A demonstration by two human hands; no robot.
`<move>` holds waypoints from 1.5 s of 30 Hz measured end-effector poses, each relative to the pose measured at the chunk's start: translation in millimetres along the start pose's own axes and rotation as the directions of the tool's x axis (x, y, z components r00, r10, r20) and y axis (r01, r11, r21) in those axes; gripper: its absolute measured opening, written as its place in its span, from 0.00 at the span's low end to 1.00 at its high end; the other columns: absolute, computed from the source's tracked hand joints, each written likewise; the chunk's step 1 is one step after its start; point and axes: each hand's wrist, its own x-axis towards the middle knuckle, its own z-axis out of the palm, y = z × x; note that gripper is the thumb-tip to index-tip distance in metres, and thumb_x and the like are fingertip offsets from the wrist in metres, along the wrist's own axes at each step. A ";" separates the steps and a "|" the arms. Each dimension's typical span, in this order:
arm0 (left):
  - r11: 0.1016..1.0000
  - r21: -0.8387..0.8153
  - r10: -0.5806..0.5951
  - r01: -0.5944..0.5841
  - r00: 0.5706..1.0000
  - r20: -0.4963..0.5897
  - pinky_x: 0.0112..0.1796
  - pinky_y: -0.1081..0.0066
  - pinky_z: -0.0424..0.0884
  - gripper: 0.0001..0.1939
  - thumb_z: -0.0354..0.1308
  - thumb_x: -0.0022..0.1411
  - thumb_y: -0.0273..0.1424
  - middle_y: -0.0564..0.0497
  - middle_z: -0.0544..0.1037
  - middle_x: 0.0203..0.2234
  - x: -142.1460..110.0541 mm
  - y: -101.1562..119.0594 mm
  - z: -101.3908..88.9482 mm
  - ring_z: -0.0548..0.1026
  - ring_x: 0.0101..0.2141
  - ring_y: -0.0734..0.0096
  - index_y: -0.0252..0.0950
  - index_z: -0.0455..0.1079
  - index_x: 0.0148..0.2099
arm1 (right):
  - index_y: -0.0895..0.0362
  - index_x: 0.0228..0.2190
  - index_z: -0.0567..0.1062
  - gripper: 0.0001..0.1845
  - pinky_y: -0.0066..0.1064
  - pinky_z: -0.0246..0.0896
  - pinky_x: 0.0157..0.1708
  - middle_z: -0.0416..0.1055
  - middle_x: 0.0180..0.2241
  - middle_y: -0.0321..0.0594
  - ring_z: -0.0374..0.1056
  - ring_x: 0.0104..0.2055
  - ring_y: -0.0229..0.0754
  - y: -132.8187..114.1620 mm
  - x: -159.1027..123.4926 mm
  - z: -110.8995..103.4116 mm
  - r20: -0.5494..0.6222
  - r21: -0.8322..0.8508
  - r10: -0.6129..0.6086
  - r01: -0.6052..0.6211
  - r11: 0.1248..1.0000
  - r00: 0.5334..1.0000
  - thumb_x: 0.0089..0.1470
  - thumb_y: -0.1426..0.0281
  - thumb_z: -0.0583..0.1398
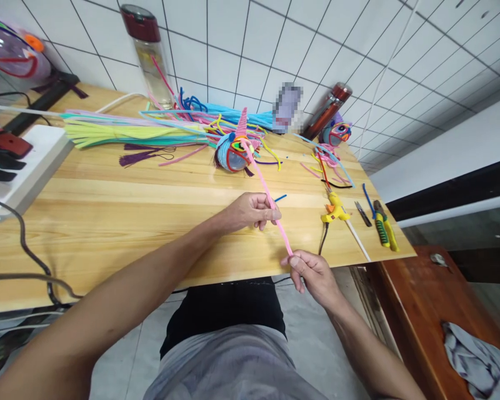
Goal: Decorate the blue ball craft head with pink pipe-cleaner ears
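Note:
A long pink pipe cleaner [261,180] runs from the front edge of the wooden table [129,211] up towards a round, multi-coloured pipe-cleaner figure [233,153]. My left hand [252,211] is closed, pinching the pipe cleaner near its middle. My right hand [312,275] is closed, pinching its near end just off the table's edge. A short blue piece [280,198] lies just beyond my left hand.
Bundles of coloured pipe cleaners [137,133] lie at the back. A yellow glue gun [335,210], a small cutter [363,214] and green-handled pliers [384,228] lie at right. Two bottles [148,53] [327,111], a second figure [337,133], a white power strip [29,166] and cables stand around.

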 end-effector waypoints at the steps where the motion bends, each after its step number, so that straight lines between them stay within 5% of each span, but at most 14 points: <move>1: 1.000 -0.005 -0.013 0.013 1.000 0.016 0.24 0.77 0.65 0.22 0.77 0.54 0.46 0.51 0.80 0.24 0.0 -0.1 0.6 0.71 0.21 0.79 0.33 0.76 0.34 | 0.59 0.37 0.83 0.33 0.27 0.56 0.19 0.66 0.14 0.30 0.57 0.15 0.33 -0.2 0.3 -0.9 0.001 -0.002 0.004 -0.004 1.000 1.000 0.60 0.39 0.65; 16: 1.000 -0.009 -0.025 0.025 0.999 -0.045 0.26 0.77 0.68 0.23 0.80 0.49 0.44 0.52 0.78 0.21 0.8 -0.8 3.5 0.72 0.22 0.79 0.33 0.74 0.30 | 0.58 0.34 0.80 0.30 0.26 0.44 0.18 0.62 0.11 0.27 0.49 0.12 0.31 9.1 -0.6 -6.8 0.115 0.172 0.033 -0.052 0.984 0.993 0.61 0.41 0.66; 24: 0.996 -0.039 0.070 -0.075 0.991 -0.118 0.24 0.77 0.64 0.23 0.76 0.54 0.47 0.53 0.78 0.23 2.6 -1.0 -0.3 0.69 0.20 0.81 0.33 0.74 0.32 | 0.59 0.37 0.82 0.31 0.26 0.48 0.19 0.64 0.13 0.28 0.52 0.14 0.32 -3.1 5.0 -19.0 0.104 0.071 0.027 -0.034 0.997 0.994 0.62 0.41 0.65; 30: 0.999 -0.019 0.048 -0.049 0.996 -0.077 0.25 0.77 0.65 0.23 0.76 0.54 0.48 0.54 0.76 0.21 1.8 -2.5 4.7 0.69 0.21 0.80 0.34 0.73 0.31 | 0.58 0.46 0.81 0.39 0.30 0.69 0.30 0.79 0.28 0.39 0.72 0.26 0.39 -23.5 13.3 -21.4 0.121 0.050 0.005 -0.011 0.999 0.993 0.54 0.36 0.69; 37: 0.998 -0.021 0.066 -0.066 0.998 0.014 0.27 0.75 0.68 0.22 0.75 0.55 0.47 0.50 0.81 0.26 1.6 -4.8 8.5 0.71 0.23 0.78 0.33 0.75 0.33 | 0.58 0.43 0.83 0.32 0.30 0.63 0.28 0.70 0.21 0.31 0.64 0.22 0.36 -40.2 43.5 -7.0 0.031 -0.108 -0.139 0.142 0.984 0.990 0.60 0.41 0.66; 40: 0.995 -0.011 0.096 -0.096 0.995 -0.027 0.26 0.75 0.66 0.20 0.73 0.58 0.46 0.48 0.82 0.27 1.1 -3.3 4.2 0.71 0.23 0.79 0.33 0.76 0.34 | 0.55 0.39 0.84 0.22 0.31 0.63 0.30 0.74 0.23 0.35 0.67 0.25 0.39 -46.2 51.8 -21.8 -0.010 -0.447 -0.307 0.270 0.852 0.952 0.66 0.49 0.63; 45: 0.987 0.004 0.159 -0.163 0.953 -0.259 0.25 0.76 0.66 0.19 0.71 0.58 0.46 0.47 0.84 0.32 3.2 -4.0 -4.3 0.72 0.23 0.79 0.33 0.76 0.36 | 0.54 0.42 0.85 0.18 0.38 0.69 0.40 0.85 0.39 0.48 0.79 0.40 0.50 -63.4 68.1 -59.7 0.008 -0.872 -0.585 0.292 0.392 0.811 0.72 0.59 0.57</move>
